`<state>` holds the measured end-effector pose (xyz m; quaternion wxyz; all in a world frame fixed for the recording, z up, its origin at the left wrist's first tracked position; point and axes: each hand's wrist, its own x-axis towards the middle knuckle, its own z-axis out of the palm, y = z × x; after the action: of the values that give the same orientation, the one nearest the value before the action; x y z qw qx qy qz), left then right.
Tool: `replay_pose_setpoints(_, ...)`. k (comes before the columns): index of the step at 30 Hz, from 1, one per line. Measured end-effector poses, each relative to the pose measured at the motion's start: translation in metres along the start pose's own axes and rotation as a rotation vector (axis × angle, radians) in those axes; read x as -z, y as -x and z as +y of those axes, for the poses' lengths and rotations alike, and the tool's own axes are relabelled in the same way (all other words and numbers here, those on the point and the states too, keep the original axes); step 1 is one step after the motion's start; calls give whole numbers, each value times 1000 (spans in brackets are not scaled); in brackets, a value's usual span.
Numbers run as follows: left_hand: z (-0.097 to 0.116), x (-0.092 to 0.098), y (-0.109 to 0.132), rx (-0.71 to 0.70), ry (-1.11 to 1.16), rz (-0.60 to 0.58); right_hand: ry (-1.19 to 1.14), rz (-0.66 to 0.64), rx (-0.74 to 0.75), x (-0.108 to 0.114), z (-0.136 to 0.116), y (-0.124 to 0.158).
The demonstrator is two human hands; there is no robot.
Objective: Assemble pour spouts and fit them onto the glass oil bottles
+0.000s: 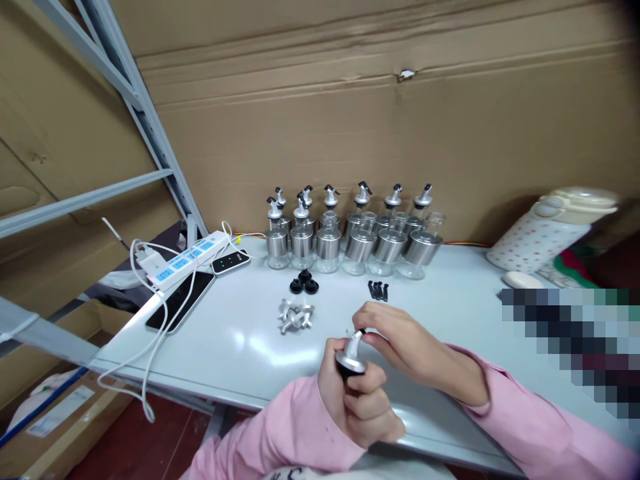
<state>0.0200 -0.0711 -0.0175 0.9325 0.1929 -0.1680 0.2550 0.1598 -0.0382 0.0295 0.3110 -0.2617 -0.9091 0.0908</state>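
My left hand (357, 403) is wrapped around a silver bottle pourer (353, 357) with a black base, its spout pointing up. With thumb and fingertips, my right hand (395, 333) pinches a small black flap cap (361, 331) at the spout's tip, partly hidden by the fingers. Beyond my hands lie a pile of silver spout pieces (296, 316), three black stoppers (304, 283) grouped together, and a row of several small black flap caps (379, 291). Several glass bottles with metal sleeves (329, 245) stand behind these, some topped with pourers (363, 193), others with bare necks.
On the left of the white table (240, 373) are a power strip (193, 257), a black phone (183, 303), a small display device (231, 263) and looping white cables (163, 327). A dotted flask (543, 230) stands at right. A cardboard wall (350, 127) closes the back, beside a metal frame (150, 133).
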Motion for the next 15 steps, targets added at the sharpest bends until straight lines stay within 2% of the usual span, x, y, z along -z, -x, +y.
replay_pose_setpoints(3, 0, -1, -1, 19, -16, 10, -28, -17, -18, 0, 1, 1)
replay_pose_setpoints(6, 2, -6, -3, -27, -100, 86, -83, 58, -56, 4, 2, 0)
replay_pose_setpoints(11, 5, -11, -5, -128, -190, 160, -137, 220, -296, 21, 22, 3)
replay_pose_setpoints(13, 5, -10, -5, -131, -193, 166, -184, 232, -386, 29, 36, 7)
replay_pose_setpoints(15, 5, -9, -5, -136, -194, 175, -245, 191, -480, 34, 50, 14)
